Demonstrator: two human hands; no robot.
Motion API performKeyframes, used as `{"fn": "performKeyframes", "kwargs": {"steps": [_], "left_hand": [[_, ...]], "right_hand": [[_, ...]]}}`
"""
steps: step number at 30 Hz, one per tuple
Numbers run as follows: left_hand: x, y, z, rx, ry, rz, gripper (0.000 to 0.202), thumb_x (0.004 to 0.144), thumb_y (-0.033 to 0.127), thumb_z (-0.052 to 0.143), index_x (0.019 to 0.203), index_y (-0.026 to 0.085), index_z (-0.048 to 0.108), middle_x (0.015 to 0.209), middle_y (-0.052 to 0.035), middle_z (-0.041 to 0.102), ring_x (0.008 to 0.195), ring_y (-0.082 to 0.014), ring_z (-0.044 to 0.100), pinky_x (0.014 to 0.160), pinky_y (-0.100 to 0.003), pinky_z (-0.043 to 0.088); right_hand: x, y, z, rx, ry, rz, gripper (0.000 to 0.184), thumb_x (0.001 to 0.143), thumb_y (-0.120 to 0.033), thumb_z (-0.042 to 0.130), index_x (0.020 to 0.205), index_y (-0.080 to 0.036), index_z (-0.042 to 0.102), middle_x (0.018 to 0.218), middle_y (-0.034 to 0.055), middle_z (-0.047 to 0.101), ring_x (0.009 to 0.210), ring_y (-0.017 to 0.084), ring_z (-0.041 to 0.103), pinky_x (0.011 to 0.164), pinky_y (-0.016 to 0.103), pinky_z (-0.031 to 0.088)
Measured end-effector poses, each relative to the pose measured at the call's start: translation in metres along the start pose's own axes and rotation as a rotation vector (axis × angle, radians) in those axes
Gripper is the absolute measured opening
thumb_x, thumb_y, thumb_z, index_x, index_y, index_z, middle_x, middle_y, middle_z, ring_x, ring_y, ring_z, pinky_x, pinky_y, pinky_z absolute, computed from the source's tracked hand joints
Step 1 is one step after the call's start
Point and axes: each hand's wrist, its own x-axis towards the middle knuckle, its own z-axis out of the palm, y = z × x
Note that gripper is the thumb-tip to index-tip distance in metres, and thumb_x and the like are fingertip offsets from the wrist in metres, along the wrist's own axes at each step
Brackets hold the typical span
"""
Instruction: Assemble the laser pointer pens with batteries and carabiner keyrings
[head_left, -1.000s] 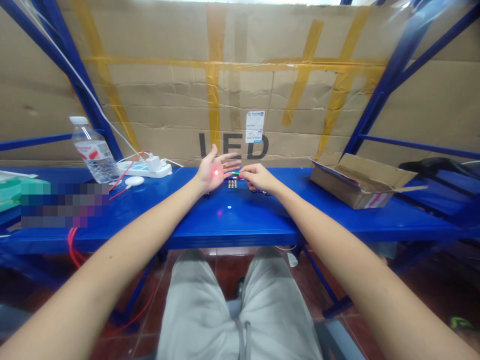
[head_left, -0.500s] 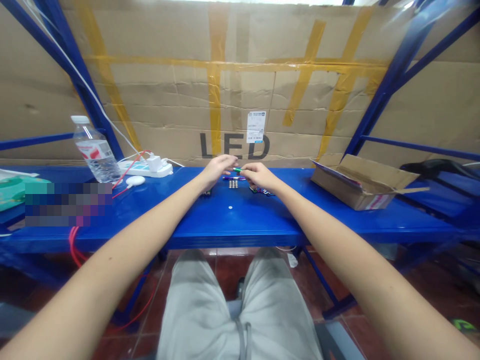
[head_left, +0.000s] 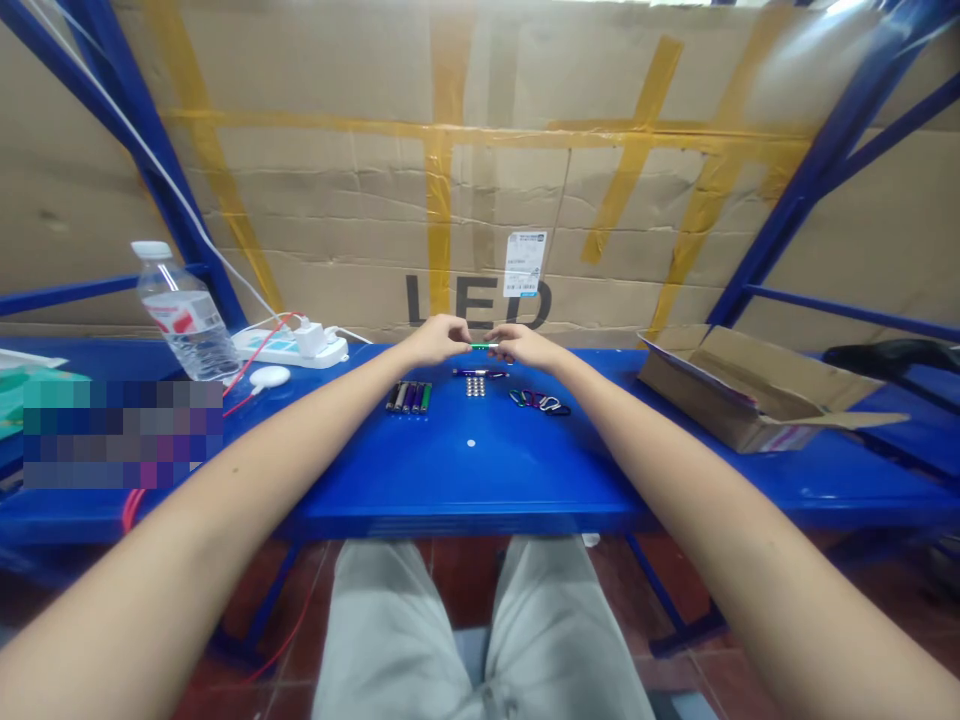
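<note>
Both hands hold a slim green tube (head_left: pixel 481 347) with a pale end, level above the back of the blue table. My left hand (head_left: pixel 441 340) pinches its left end, and my right hand (head_left: pixel 522 346) has its fingertips closed on the right end. Just in front lies a purple pen-like tube (head_left: pixel 480 373), with a small block of round silver button cells (head_left: pixel 475 388) nearer me. Several dark, purple and green tubes (head_left: pixel 409 397) stand in a row below my left hand. Coloured carabiner clips (head_left: pixel 540 402) lie below my right hand.
An open cardboard box (head_left: pixel 750 400) stands on the right. To the left are a water bottle (head_left: pixel 187 315), a white power strip (head_left: pixel 289 346) with cables and a round white charger (head_left: pixel 270 377). A white dot (head_left: pixel 471 443) marks the blue table (head_left: pixel 465 480). Large cardboard backs it.
My left hand has come onto the green tube's left end, and the tube is now level between both hands. The view has shifted, showing the tube row and the clips more fully.
</note>
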Motion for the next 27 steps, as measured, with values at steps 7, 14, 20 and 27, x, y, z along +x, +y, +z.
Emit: {"fn": "performKeyframes", "kwargs": {"steps": [7, 14, 20, 27], "left_hand": [[0.016, -0.037, 0.009, 0.109, -0.079, -0.011, 0.010, 0.068, 0.029, 0.064, 0.075, 0.023, 0.070, 0.074, -0.0048, 0.067, 0.071, -0.0224, 0.061, 0.074, -0.038, 0.047], [0.022, -0.059, 0.012, 0.082, -0.193, -0.008, 0.016, 0.066, 0.026, 0.067, 0.077, 0.028, 0.078, 0.078, -0.0063, 0.074, 0.071, -0.0240, 0.063, 0.077, -0.038, 0.049], [0.020, -0.052, 0.000, 0.209, -0.336, -0.100, 0.024, 0.066, 0.022, 0.064, 0.084, 0.025, 0.079, 0.087, -0.0053, 0.077, 0.079, -0.0226, 0.066, 0.082, -0.034, 0.050], [0.009, -0.028, -0.004, 0.364, -0.418, -0.171, 0.043, 0.078, 0.021, 0.050, 0.114, 0.020, 0.075, 0.121, -0.0060, 0.073, 0.106, -0.0216, 0.065, 0.095, -0.029, 0.047]], "right_hand": [[0.023, 0.041, 0.001, -0.111, 0.118, -0.024, 0.016, 0.074, -0.001, 0.059, 0.083, -0.015, 0.058, 0.072, -0.0002, 0.063, 0.065, 0.013, 0.057, 0.065, 0.025, 0.045], [0.019, 0.056, -0.002, -0.429, 0.015, -0.128, 0.020, 0.077, -0.001, 0.061, 0.084, -0.015, 0.073, 0.087, 0.0051, 0.074, 0.078, 0.015, 0.063, 0.077, 0.027, 0.047], [0.016, 0.057, -0.005, -0.494, -0.051, -0.192, 0.035, 0.076, 0.006, 0.054, 0.085, -0.017, 0.078, 0.098, 0.0052, 0.076, 0.089, 0.017, 0.067, 0.087, 0.025, 0.049], [0.013, 0.052, -0.001, -0.558, -0.072, -0.244, 0.046, 0.074, 0.009, 0.044, 0.089, -0.016, 0.079, 0.103, 0.0058, 0.076, 0.096, 0.018, 0.068, 0.092, 0.025, 0.048]]}}
